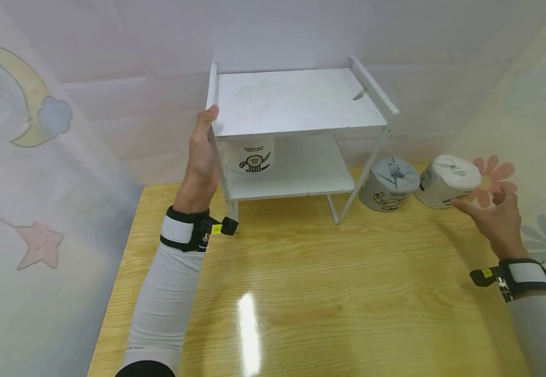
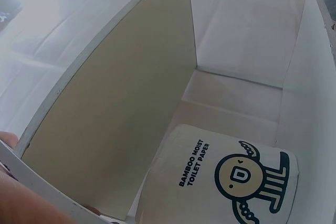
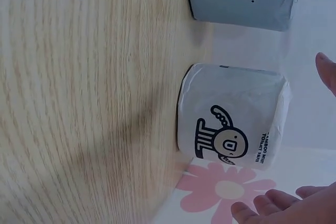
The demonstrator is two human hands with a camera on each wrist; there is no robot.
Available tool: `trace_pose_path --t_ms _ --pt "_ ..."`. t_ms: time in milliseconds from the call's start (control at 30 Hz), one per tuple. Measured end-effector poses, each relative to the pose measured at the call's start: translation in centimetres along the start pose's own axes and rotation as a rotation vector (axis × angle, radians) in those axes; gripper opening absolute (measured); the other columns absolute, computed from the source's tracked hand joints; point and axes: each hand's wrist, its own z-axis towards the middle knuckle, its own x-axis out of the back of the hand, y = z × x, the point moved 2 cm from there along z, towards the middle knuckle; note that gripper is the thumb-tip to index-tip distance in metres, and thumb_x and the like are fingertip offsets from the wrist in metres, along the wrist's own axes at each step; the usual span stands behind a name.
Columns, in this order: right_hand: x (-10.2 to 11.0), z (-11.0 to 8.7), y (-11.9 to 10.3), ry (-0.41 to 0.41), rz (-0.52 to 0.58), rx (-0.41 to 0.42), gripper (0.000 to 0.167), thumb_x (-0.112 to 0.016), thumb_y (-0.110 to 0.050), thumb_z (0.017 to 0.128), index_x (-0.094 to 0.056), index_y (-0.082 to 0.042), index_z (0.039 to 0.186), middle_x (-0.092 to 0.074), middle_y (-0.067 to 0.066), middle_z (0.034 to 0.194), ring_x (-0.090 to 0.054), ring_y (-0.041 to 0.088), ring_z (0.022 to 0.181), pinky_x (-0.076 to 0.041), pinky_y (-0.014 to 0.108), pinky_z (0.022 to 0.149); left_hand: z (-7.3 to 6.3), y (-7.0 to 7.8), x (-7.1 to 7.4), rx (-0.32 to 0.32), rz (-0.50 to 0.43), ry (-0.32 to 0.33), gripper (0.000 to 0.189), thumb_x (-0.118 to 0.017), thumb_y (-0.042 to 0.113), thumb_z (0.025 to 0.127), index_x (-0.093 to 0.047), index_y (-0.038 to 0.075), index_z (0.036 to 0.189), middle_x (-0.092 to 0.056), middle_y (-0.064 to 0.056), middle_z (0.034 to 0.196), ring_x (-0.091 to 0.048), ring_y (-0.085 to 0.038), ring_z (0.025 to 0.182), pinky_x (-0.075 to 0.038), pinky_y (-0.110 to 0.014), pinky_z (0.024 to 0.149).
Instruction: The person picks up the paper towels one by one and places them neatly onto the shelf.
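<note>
A white two-tier shelf (image 1: 296,104) stands at the back of the table. My left hand (image 1: 202,152) grips its left side post, thumb up by the top board's edge. On the lower tier, at the left end, sits a wrapped toilet paper roll (image 2: 220,177) with a printed dog, its top hidden under the upper board. To the right of the shelf stand a grey-wrapped toilet paper roll (image 1: 390,183) and a white-wrapped toilet paper roll (image 1: 449,180). My right hand (image 1: 501,220) hovers by the white one's right side, thumb and fingers spread apart, holding nothing.
The wooden table (image 1: 324,283) reaches forward from the shelf. A pale cloth wall (image 1: 174,99) rises behind it. Printed side walls bear a moon (image 1: 28,94) on the left and a pink flower (image 1: 491,180) on the right.
</note>
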Motion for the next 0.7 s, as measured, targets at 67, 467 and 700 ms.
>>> trace_pose_path --t_ms 67,467,700 --pt "0.0 0.2 0.1 -0.004 -0.005 -0.003 0.108 -0.074 -0.042 0.087 0.002 -0.016 0.158 -0.003 0.024 0.161 -0.007 0.041 0.146 -0.016 0.064 0.111 0.0 0.0 0.0 0.002 0.003 0.001 0.059 -0.035 0.043 0.097 -0.031 0.015 0.149 -0.032 -0.003 0.144 -0.022 -0.013 0.138 -0.013 -0.039 0.112" --pt "0.1 2.5 0.9 0.007 -0.034 0.045 0.108 -0.075 -0.039 0.087 -0.001 -0.004 0.157 -0.008 0.029 0.159 -0.013 0.044 0.143 -0.018 0.064 0.110 -0.1 0.0 0.0 -0.009 -0.013 -0.011 0.056 -0.035 0.044 0.098 -0.036 0.014 0.145 -0.037 -0.007 0.136 -0.029 -0.020 0.132 -0.018 -0.044 0.108" --pt "-0.1 3.7 0.9 -0.031 -0.068 0.040 0.110 -0.072 -0.043 0.088 0.002 0.004 0.155 -0.005 0.031 0.158 -0.011 0.050 0.141 -0.020 0.068 0.107 -0.2 0.1 0.1 0.013 -0.004 0.010 0.057 -0.036 0.044 0.098 -0.034 0.016 0.147 -0.035 -0.004 0.140 -0.026 -0.015 0.135 -0.015 -0.041 0.111"
